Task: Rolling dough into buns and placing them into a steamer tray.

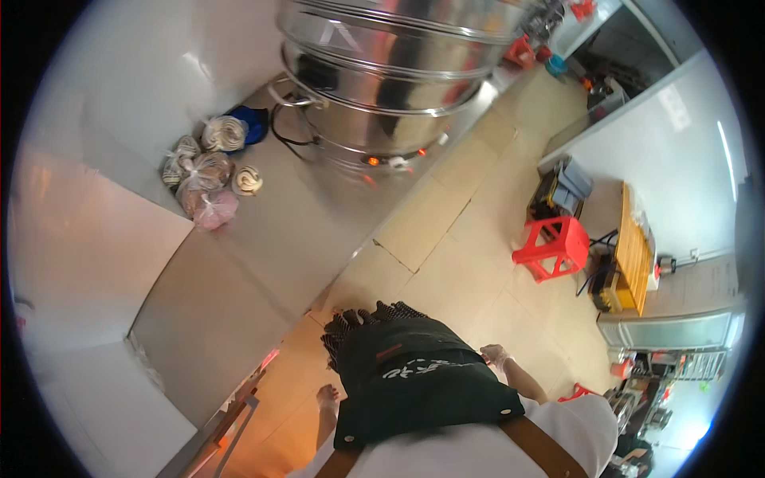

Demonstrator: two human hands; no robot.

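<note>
My left hand [328, 397] hangs low beside the dark green apron [422, 370], its fingers loosely bent and holding nothing I can see. My right hand [494, 354], in a thin clear glove, is at the apron's other side, loosely open. Above them on a steel counter [231, 295] stands a tall stack of steel steamer tiers [382, 88] with lit orange indicators at its base. Left of it lie several bagged bundles [213, 209], a pale rolled piece [247, 181] and a blue item [253, 121].
A red plastic stool [550, 248] stands on the tiled floor [446, 239] to the right, near a wooden table [634, 255] and grey bins [570, 183]. Racks [693, 362] and equipment are at the lower right. A steel cart or frame [239, 426] is at the lower left.
</note>
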